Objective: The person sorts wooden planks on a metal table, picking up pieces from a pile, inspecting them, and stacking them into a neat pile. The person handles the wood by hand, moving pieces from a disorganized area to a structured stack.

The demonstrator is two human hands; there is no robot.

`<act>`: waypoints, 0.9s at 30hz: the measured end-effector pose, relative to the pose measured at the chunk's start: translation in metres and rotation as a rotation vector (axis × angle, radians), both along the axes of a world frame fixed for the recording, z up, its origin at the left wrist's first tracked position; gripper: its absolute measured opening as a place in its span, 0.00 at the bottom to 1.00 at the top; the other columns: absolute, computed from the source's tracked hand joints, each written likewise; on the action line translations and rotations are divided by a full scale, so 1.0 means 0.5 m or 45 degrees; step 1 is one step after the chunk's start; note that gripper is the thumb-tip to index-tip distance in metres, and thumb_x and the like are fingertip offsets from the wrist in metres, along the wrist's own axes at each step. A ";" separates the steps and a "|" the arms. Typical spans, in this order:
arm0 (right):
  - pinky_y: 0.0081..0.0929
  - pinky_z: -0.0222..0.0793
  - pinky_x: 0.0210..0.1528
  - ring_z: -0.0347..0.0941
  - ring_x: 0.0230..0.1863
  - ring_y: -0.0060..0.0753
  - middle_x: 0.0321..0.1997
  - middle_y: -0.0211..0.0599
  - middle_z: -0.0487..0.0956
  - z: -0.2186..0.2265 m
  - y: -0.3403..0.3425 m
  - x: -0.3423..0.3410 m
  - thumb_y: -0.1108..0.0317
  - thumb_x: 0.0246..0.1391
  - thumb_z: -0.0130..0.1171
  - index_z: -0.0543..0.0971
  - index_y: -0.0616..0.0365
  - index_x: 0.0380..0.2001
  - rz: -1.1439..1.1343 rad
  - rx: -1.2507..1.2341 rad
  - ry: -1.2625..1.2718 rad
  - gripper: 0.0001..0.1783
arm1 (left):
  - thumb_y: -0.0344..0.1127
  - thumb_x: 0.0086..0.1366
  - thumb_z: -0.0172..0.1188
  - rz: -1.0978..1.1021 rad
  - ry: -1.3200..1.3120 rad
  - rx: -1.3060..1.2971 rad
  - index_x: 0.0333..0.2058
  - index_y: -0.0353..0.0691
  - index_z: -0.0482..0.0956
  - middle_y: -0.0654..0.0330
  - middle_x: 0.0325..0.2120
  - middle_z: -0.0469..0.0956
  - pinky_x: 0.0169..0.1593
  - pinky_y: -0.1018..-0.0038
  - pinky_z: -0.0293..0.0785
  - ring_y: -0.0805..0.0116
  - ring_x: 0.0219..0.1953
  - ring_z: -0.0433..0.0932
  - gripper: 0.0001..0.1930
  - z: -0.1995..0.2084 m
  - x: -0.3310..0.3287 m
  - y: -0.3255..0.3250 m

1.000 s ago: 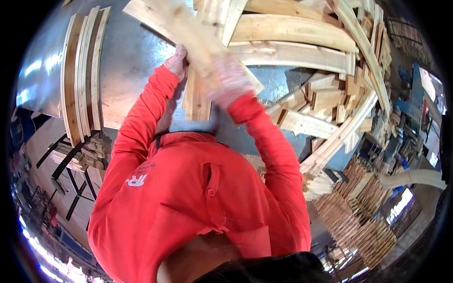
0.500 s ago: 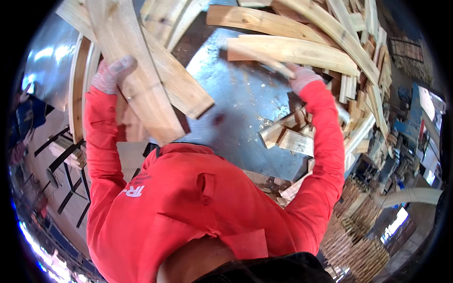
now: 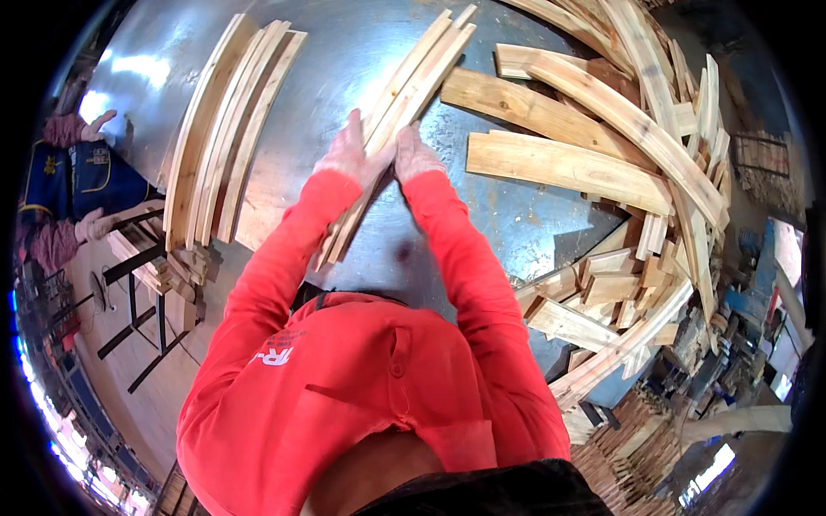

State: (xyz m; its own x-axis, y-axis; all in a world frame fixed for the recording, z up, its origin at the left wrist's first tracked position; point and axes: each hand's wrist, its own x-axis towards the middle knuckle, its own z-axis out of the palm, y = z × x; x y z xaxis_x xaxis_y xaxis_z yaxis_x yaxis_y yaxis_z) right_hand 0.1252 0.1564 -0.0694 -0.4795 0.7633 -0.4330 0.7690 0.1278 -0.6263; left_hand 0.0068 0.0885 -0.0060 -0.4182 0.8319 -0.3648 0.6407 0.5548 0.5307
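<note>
A bundle of several long wooden boards (image 3: pixel 419 79) stands on edge, slanting across the metal table (image 3: pixel 323 112). My left hand (image 3: pixel 344 156), in a pale glove, lies along its left side, thumb reaching over the wood. Against the right side presses my right hand (image 3: pixel 416 157), gloved too, with its fingers nearly straight. Between them the two hands clasp the bundle near its middle. The boards' near ends point down toward my waist.
Another row of boards (image 3: pixel 232 129) stands to the left. Curved boards (image 3: pixel 568 172) and short offcuts (image 3: pixel 613 288) pile up on the right. At the far left is a co-worker's hand (image 3: pixel 96 126), beside a dark blue apron (image 3: pixel 90 176). A black metal frame (image 3: pixel 142 327) stands below.
My hands have come together from wide apart. The wide boards at my left hand now stand edge-up in a bundle between both hands. My right hand has left the curved boards.
</note>
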 end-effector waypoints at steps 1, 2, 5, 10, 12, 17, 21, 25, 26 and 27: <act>0.44 0.57 0.64 0.65 0.60 0.60 0.59 0.63 0.68 0.055 0.012 0.027 0.41 0.61 0.35 0.67 0.59 0.58 0.164 -0.107 -0.014 0.35 | 0.56 0.53 0.62 0.012 -0.115 0.046 0.67 0.40 0.44 0.37 0.58 0.63 0.60 0.55 0.64 0.45 0.60 0.65 0.51 0.024 0.003 -0.023; 0.43 0.55 0.66 0.64 0.61 0.60 0.60 0.61 0.67 0.098 0.038 0.062 0.42 0.62 0.36 0.66 0.57 0.59 0.316 -0.183 -0.046 0.34 | 0.54 0.52 0.63 -0.075 0.045 0.096 0.67 0.39 0.43 0.38 0.58 0.62 0.61 0.55 0.63 0.45 0.61 0.64 0.52 0.000 0.002 -0.055; 0.39 0.48 0.70 0.55 0.69 0.49 0.67 0.50 0.63 0.211 0.185 0.181 0.40 0.52 0.56 0.65 0.53 0.63 0.215 0.944 -0.348 0.41 | 0.50 0.51 0.66 -0.034 0.368 -0.085 0.68 0.41 0.40 0.43 0.59 0.62 0.61 0.54 0.61 0.45 0.60 0.63 0.54 -0.055 0.020 -0.093; 0.51 0.53 0.66 0.58 0.67 0.52 0.67 0.48 0.64 0.284 0.550 0.462 0.46 0.50 0.57 0.55 0.48 0.67 0.227 1.146 -1.386 0.44 | 0.49 0.48 0.68 -0.072 0.336 -0.272 0.69 0.50 0.38 0.45 0.59 0.62 0.61 0.58 0.63 0.47 0.60 0.63 0.57 -0.024 0.033 -0.054; 0.43 0.65 0.59 0.70 0.58 0.52 0.56 0.48 0.75 0.263 0.611 0.418 0.51 0.50 0.57 0.68 0.50 0.61 0.278 0.484 -1.447 0.35 | 0.51 0.49 0.66 -0.066 0.285 -0.212 0.69 0.49 0.40 0.47 0.58 0.63 0.60 0.56 0.63 0.48 0.58 0.65 0.55 -0.034 0.027 -0.050; 0.37 0.75 0.45 0.79 0.42 0.37 0.42 0.42 0.82 0.007 0.430 0.391 0.67 0.55 0.60 0.77 0.54 0.51 -0.304 -0.555 -0.082 0.19 | 0.52 0.50 0.64 0.020 0.049 -0.092 0.68 0.51 0.45 0.46 0.55 0.67 0.57 0.54 0.66 0.47 0.56 0.69 0.50 -0.029 -0.042 -0.080; 0.41 0.70 0.47 0.77 0.44 0.54 0.39 0.65 0.78 0.052 0.122 0.114 0.23 0.42 0.52 0.76 0.78 0.43 -0.461 -0.274 -0.239 0.56 | 0.55 0.49 0.65 -0.058 0.112 -0.142 0.67 0.48 0.48 0.42 0.57 0.64 0.59 0.55 0.64 0.45 0.57 0.67 0.50 -0.017 -0.070 -0.093; 0.32 0.68 0.19 0.69 0.17 0.32 0.26 0.41 0.76 -0.049 -0.018 0.001 0.33 0.54 0.51 0.71 0.63 0.44 -0.479 -0.555 0.448 0.38 | 0.53 0.45 0.70 -0.273 0.347 -0.277 0.67 0.43 0.47 0.40 0.61 0.57 0.63 0.54 0.58 0.43 0.62 0.61 0.56 0.029 -0.023 -0.104; 0.30 0.66 0.16 0.66 0.14 0.30 0.24 0.39 0.75 0.029 -0.024 -0.023 0.34 0.55 0.51 0.70 0.61 0.42 -0.593 -0.821 0.493 0.36 | 0.53 0.44 0.70 -0.235 0.360 -0.298 0.68 0.44 0.47 0.41 0.61 0.57 0.63 0.54 0.59 0.42 0.62 0.61 0.56 0.010 -0.021 -0.107; 0.30 0.65 0.16 0.65 0.14 0.29 0.24 0.38 0.74 0.017 -0.035 -0.010 0.34 0.55 0.51 0.70 0.60 0.41 -0.697 -0.814 0.642 0.34 | 0.53 0.44 0.70 -0.201 0.377 -0.302 0.68 0.44 0.47 0.41 0.61 0.57 0.63 0.55 0.59 0.42 0.62 0.61 0.56 -0.002 -0.026 -0.110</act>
